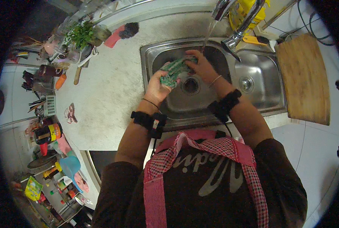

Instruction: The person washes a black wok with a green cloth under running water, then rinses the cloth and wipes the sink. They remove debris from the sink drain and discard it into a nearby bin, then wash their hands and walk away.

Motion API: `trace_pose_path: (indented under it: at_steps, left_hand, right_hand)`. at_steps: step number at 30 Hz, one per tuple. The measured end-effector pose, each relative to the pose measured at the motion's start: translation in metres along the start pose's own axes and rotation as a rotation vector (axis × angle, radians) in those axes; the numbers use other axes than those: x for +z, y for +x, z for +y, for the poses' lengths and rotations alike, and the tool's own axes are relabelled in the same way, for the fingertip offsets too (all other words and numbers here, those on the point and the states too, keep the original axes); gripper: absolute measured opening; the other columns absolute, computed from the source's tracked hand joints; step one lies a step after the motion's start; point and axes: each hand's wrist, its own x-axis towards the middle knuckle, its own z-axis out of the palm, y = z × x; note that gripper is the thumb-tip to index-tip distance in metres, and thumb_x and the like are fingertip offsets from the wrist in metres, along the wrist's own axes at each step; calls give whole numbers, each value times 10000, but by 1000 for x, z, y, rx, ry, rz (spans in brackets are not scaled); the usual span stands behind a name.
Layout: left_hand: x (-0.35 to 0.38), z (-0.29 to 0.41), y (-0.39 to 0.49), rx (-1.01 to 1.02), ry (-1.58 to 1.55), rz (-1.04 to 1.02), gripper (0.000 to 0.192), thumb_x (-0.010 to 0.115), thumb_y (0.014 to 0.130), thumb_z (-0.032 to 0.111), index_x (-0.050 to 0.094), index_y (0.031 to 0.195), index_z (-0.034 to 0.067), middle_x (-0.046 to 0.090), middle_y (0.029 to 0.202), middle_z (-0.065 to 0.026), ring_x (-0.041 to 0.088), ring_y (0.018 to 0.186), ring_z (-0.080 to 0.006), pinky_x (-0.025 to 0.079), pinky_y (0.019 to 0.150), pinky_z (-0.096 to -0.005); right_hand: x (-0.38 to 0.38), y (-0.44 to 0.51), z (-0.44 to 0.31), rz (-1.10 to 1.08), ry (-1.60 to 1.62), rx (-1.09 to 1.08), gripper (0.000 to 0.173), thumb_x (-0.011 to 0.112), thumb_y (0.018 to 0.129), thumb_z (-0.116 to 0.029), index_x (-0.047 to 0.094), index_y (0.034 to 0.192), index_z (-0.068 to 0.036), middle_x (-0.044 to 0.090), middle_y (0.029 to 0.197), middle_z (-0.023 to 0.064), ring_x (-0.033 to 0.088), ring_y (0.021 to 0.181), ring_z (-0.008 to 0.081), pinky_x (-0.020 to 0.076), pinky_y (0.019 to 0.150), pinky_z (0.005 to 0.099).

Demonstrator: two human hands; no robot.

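A wet green cloth point(173, 71) is bunched between my two hands above the larger basin of a stainless steel sink point(198, 107). My left hand point(158, 87) grips its lower left end, with the thumb along the side. The upper right end lies in the fingers of my right hand point(200, 65), palm partly hidden. Just beyond that hand, water point(210, 32) runs from a chrome faucet point(220, 10). The basin's drain point(190, 85) shows below and between my hands.
A wooden cutting board point(305, 82) stands right of the smaller basin point(260, 82). Behind the faucet is a yellow bag point(243, 17). On the left counter lie a red and black cloth point(121, 34), a wooden-handled utensil point(77, 76) and a crumpled cloth point(71, 113). Leafy greens point(82, 35) stand at the back left.
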Motion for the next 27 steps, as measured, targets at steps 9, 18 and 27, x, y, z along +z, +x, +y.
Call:
trace_pose_path:
  at_steps: [9,18,27]
  left_hand:
    - [13,-44,12,306,246,-161,344,432,925,397,581,997,96,626,977,-67,596,901,-214,469,808,-358]
    - [13,-30,34,-176,-49,-4,374,427,910,408,550,1122,125,618,1064,-75,571,1035,-227,444,911,-396]
    - [-45,-58,61,591,649,-608,409,457,904,372,504,1229,128,570,1182,-71,553,1063,-218,455,891,-378]
  right_hand:
    - [56,11,-65,-253,-868,-138,208,572,838,-280,615,940,-105,627,813,115,607,769,296,473,625,406]
    - [56,12,-27,-242,-832,-352,302,431,910,-296,637,894,-76,647,781,163,638,681,318,508,581,441]
    - [43,20,-8,-31,-908,-280,234,479,889,-289,613,862,-100,601,679,114,607,651,323,471,591,464]
